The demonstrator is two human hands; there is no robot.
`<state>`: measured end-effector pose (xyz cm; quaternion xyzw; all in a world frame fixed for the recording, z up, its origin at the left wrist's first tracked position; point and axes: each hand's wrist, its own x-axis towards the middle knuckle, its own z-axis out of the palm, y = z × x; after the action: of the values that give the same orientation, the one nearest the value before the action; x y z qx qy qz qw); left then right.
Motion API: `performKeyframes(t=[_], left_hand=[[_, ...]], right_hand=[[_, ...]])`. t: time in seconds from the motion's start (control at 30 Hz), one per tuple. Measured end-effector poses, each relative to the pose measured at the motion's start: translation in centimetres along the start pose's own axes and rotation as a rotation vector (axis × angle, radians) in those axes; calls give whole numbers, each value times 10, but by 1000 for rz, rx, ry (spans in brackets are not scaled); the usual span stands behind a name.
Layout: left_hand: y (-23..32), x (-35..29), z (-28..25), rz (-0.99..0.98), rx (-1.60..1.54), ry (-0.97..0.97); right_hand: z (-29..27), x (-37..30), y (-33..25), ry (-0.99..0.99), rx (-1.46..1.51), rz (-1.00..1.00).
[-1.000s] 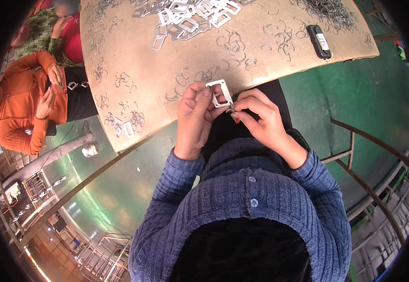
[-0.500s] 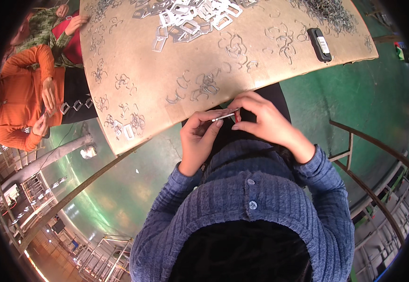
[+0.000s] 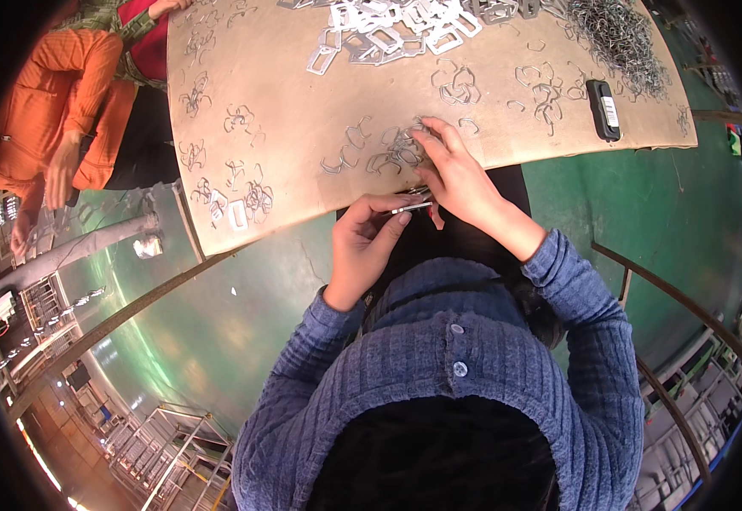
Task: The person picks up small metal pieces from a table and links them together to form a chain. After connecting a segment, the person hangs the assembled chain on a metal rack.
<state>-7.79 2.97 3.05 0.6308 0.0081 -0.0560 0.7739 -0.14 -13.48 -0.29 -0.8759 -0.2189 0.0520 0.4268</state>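
Observation:
Just off the table's near edge, my left hand is closed, pinching a thin flat metal plate seen nearly edge-on between thumb and fingers. My right hand reaches over the table edge with fingers stretched and thumb apart. Its fingertips touch a small cluster of bent wire hooks; whether one is caught between them is too small to tell. A small red piece shows below the right hand, beside the plate's end; what it belongs to is hidden.
On the brown-covered table lie a heap of flat metal frames, a dense wire-hook heap, scattered hooks and a black device. A co-worker in orange sits at left. Dark metal rails run at right.
My right hand has left the plate and moved up to the wire hooks on the table. My left hand still holds the plate. The view has shifted slightly; the co-worker's hands have moved apart.

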Motion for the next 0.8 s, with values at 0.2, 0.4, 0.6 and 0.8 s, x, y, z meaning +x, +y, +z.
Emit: performKeyframes(t=[0.2, 0.4, 0.6, 0.8], left_hand=[[1, -5, -6, -5, 11, 23], [5, -11, -6, 19, 4, 12], [3, -13, -5, -20, 12, 16], [6, -12, -2, -16, -6, -10]], right_hand=[[3, 15, 15, 76, -339, -206], [14, 45, 6, -78, -146, -177], [43, 96, 19, -53, -331, -564], [41, 111, 6, -258, -446, -562]])
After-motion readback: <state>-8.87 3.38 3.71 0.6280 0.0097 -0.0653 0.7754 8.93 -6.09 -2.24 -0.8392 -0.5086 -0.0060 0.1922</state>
